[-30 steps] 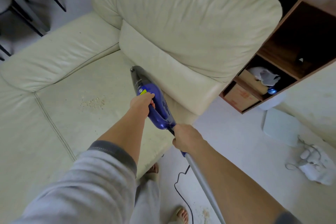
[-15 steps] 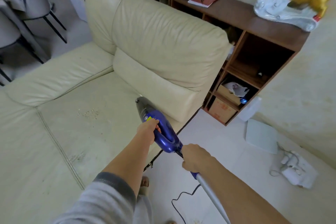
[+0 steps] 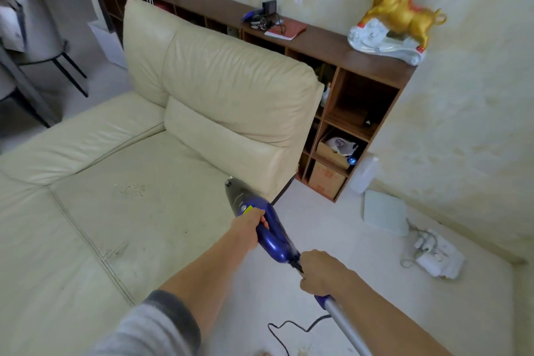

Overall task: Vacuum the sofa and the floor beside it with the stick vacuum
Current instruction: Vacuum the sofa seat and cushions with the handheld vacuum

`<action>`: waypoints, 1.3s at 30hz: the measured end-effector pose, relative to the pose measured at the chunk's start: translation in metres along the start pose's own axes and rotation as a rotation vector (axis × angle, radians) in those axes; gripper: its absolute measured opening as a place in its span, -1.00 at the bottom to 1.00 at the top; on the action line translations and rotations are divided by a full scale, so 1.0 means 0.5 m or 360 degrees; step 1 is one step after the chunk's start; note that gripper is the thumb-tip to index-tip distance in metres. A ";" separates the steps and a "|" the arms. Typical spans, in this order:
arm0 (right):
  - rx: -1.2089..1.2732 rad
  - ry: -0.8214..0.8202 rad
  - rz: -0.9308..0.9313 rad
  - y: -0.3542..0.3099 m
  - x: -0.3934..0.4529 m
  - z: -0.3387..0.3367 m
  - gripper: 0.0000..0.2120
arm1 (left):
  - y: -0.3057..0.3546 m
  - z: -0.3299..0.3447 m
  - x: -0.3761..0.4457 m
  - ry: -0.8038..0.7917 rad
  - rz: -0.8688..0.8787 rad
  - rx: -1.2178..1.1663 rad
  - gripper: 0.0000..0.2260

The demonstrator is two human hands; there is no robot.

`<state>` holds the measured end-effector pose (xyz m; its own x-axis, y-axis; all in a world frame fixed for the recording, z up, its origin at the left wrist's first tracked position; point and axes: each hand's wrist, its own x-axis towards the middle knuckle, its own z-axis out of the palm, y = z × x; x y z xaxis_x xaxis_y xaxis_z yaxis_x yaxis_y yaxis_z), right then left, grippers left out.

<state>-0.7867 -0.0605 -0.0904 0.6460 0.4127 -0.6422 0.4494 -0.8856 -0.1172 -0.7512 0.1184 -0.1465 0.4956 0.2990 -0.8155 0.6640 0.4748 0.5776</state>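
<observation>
Judging from the head view, little of the task is finished: crumbs (image 3: 132, 189) and dark specks are seen on the sofa (image 3: 121, 211) seat, and debris on the floor (image 3: 361, 254) by the cord (image 3: 291, 326). The stick vacuum (image 3: 261, 224) is held over the seat's edge, its body gripped by the left hand (image 3: 248, 230), its handle joint clasped by the right hand (image 3: 322, 272).

The stick vacuum (image 3: 268, 228) has its grey tube (image 3: 346, 326) cut off by the bottom edge.
</observation>
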 end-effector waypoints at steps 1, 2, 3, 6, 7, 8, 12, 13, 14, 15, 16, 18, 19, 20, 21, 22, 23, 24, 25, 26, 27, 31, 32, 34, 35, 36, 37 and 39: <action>-0.0011 0.0013 0.0012 -0.002 -0.014 0.004 -0.85 | -0.004 0.003 -0.014 -0.0029 0.0000 -0.0014 -0.67; -0.0045 0.0034 0.0026 -0.007 -0.032 0.006 -0.91 | -0.009 0.002 -0.030 -0.0057 -0.0005 -0.0037 -0.66; -0.0087 0.0055 0.0035 -0.014 -0.049 0.007 -0.96 | -0.014 -0.003 -0.045 -0.0085 -0.0010 -0.0059 -0.65; -0.0210 0.0140 0.0056 -0.041 -0.086 0.018 -0.86 | -0.034 -0.036 -0.080 -0.0151 -0.0011 -0.0177 -0.63; -0.0225 0.0174 0.0059 -0.056 -0.097 0.023 -0.84 | -0.039 -0.056 -0.091 -0.0164 0.0007 -0.0212 -0.62; -0.0236 0.0206 0.0051 -0.072 -0.104 0.029 -0.84 | -0.046 -0.076 -0.099 -0.0182 0.0040 -0.0264 -0.63; -0.0286 0.0400 -0.0011 -0.178 -0.132 0.059 -0.82 | -0.047 -0.195 -0.152 -0.0167 0.0165 -0.0461 -0.75; -0.0295 0.0434 -0.0033 -0.213 -0.137 0.068 -0.77 | -0.047 -0.235 -0.167 -0.0153 0.0192 -0.0469 -0.72; -0.0321 0.0467 -0.0075 -0.251 -0.140 0.076 -0.76 | -0.046 -0.279 -0.180 -0.0143 0.0218 -0.0479 -0.68; -0.0330 0.0497 -0.0126 -0.296 -0.142 0.084 -0.77 | -0.042 -0.329 -0.201 -0.0115 0.0256 -0.0499 -0.64; -0.0348 0.0513 -0.0160 -0.335 -0.144 0.088 -0.81 | -0.037 -0.370 -0.217 -0.0086 0.0292 -0.0518 -0.64; -0.0378 0.0590 -0.0266 -0.424 -0.153 0.096 -0.82 | -0.032 -0.468 -0.254 0.0010 0.0375 -0.0626 -0.66; -0.0391 0.0635 -0.0318 -0.459 -0.156 0.101 -0.80 | -0.032 -0.508 -0.271 0.0041 0.0410 -0.0677 -0.67; -0.0408 0.0651 -0.0388 -0.513 -0.157 0.104 -0.78 | -0.035 -0.571 -0.288 0.0105 0.0454 -0.0748 -0.69; -0.0396 0.0665 -0.0413 -0.525 -0.156 0.106 -0.77 | -0.037 -0.587 -0.301 0.0107 0.0463 -0.0773 -0.71; -0.0393 0.0675 -0.0451 -0.548 -0.156 0.105 -0.77 | -0.038 -0.616 -0.316 0.0136 0.0460 -0.0797 -0.73; -0.0383 0.0696 -0.0505 -0.574 -0.155 0.101 -0.76 | -0.038 -0.646 -0.331 0.0163 0.0470 -0.0850 -0.74; -0.0387 0.0712 -0.0566 -0.602 -0.152 0.097 -0.76 | -0.039 -0.679 -0.344 0.0191 0.0490 -0.0908 -0.74; -0.0402 0.0713 -0.0641 -0.637 -0.150 0.092 -0.75 | -0.040 -0.720 -0.359 0.0242 0.0517 -0.0990 -0.74; -0.0416 0.0715 -0.0709 -0.665 -0.145 0.089 -0.74 | -0.042 -0.752 -0.374 0.0289 0.0538 -0.1046 -0.73; -0.0461 0.0707 -0.0796 -0.703 -0.141 0.087 -0.73 | -0.047 -0.795 -0.386 0.0373 0.0556 -0.1117 -0.72; -0.0561 0.0692 -0.1112 -0.821 -0.118 0.081 -0.71 | -0.069 -0.912 -0.421 0.0625 0.0592 -0.1362 -0.70; -0.0587 0.0702 -0.1200 -0.849 -0.113 0.081 -0.70 | -0.076 -0.938 -0.430 0.0690 0.0613 -0.1425 -0.70; -0.0562 0.0742 -0.1383 -0.899 -0.110 0.083 -0.68 | -0.087 -0.981 -0.448 0.0825 0.0645 -0.1503 -0.68; -0.0489 0.0753 -0.1477 -0.922 -0.110 0.084 -0.67 | -0.092 -1.000 -0.458 0.0891 0.0645 -0.1541 -0.69; -0.0375 0.0759 -0.1587 -0.947 -0.110 0.087 -0.67 | -0.099 -1.021 -0.468 0.0955 0.0641 -0.1587 -0.70; -0.0227 0.0748 -0.1708 -0.977 -0.109 0.090 -0.68 | -0.108 -1.044 -0.479 0.1020 0.0638 -0.1648 -0.72; 0.0059 0.0675 -0.1902 -1.036 -0.114 0.104 -0.72 | -0.128 -1.087 -0.499 0.1121 0.0635 -0.1752 -0.73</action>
<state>-1.0885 0.3637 -0.0325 0.0005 0.9855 0.1696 0.8738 0.0820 -0.4793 -1.2218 0.4631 -0.0001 -0.0608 0.7670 -0.6387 -0.4046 0.5661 0.7182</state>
